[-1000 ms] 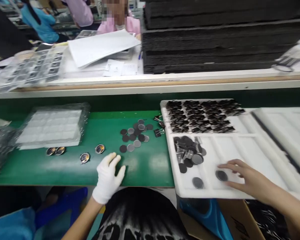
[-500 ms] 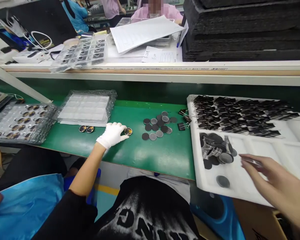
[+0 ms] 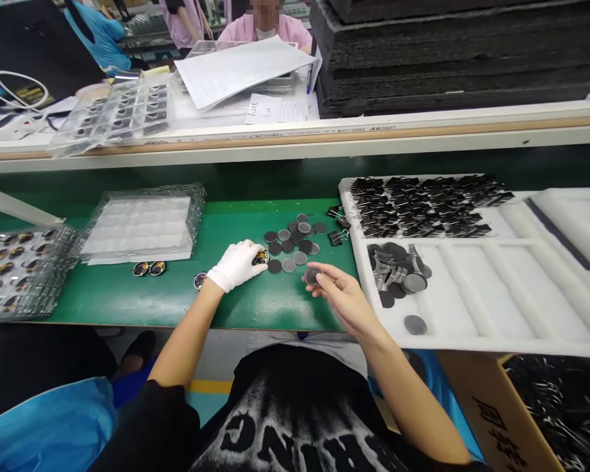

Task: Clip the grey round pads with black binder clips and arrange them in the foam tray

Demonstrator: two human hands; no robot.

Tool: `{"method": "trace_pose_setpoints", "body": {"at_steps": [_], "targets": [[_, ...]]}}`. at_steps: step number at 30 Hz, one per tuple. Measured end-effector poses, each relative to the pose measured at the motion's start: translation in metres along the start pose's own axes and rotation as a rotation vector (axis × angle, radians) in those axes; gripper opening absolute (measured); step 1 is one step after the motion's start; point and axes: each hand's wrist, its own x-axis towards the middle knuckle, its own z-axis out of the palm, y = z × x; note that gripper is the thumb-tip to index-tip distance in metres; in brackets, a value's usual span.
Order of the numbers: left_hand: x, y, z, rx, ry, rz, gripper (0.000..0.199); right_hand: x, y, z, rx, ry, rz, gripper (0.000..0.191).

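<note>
My left hand [image 3: 236,264], in a white glove, pinches a round silver-rimmed part [image 3: 261,257] with a gold and black inside, low over the green table. My bare right hand [image 3: 343,294] holds a dark grey disc [image 3: 313,276] between thumb and fingers. Several loose dark and grey discs [image 3: 288,246] lie on the table just beyond both hands. Another silver-rimmed part [image 3: 200,280] is partly hidden by my left wrist. Farther left, two such parts [image 3: 148,268] lie side by side.
A white foam tray [image 3: 452,259] on the right holds black binder clips [image 3: 417,206] and piled discs [image 3: 398,265]. More clips [image 3: 338,237] lie beside it. Clear plastic trays [image 3: 140,219] stand at left. A shelf [image 3: 285,141] spans the back. A person [image 3: 265,29] sits beyond.
My right hand has come left from the foam tray to the table with a disc. My left hand has moved right, closer to the loose discs, uncovering a round part. The view has shifted right.
</note>
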Motion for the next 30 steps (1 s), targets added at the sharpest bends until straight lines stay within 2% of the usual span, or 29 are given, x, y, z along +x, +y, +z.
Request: {"method": "trace_pose_setpoints", "body": {"at_steps": [3, 5, 9, 12, 15, 19, 21, 24, 27, 30], "targets": [[0.001, 0.000, 0.000, -0.038, 0.002, -0.024, 0.040, 0.006, 0.000, 0.003, 0.107, 0.011, 0.027, 0.041], [-0.003, 0.003, 0.000, -0.062, -0.004, -0.031, 0.036, 0.008, 0.003, 0.004, 0.085, 0.023, 0.006, 0.040], [-0.015, 0.010, 0.006, -0.122, 0.026, -0.021, 0.037, 0.019, 0.011, 0.013, -0.138, 0.052, -0.098, 0.038], [-0.029, 0.012, 0.017, -0.163, 0.085, 0.017, 0.052, 0.041, 0.017, 0.030, -0.393, 0.052, -0.188, 0.027], [-0.042, 0.011, 0.028, -0.211, 0.118, 0.010, 0.072, 0.067, 0.024, 0.048, -0.662, -0.025, -0.225, 0.015], [-0.052, 0.016, 0.037, -0.218, 0.159, -0.065, 0.090, 0.088, 0.030, 0.061, -0.818, -0.126, -0.208, 0.011], [-0.053, 0.021, 0.038, -0.188, 0.189, -0.144, 0.090, 0.090, 0.031, 0.063, -0.881, -0.147, -0.223, 0.011], [-0.053, 0.030, 0.040, -0.163, 0.205, -0.249, 0.082, 0.087, 0.029, 0.063, -1.085, -0.161, -0.290, 0.027], [-0.053, 0.034, 0.046, -0.203, 0.196, -0.259, 0.074, 0.086, 0.025, 0.064, -1.299, -0.281, -0.341, 0.031], [-0.054, 0.033, 0.054, -0.261, 0.230, -0.218, 0.073, 0.088, 0.023, 0.066, -1.309, -0.367, -0.304, 0.027]]}}
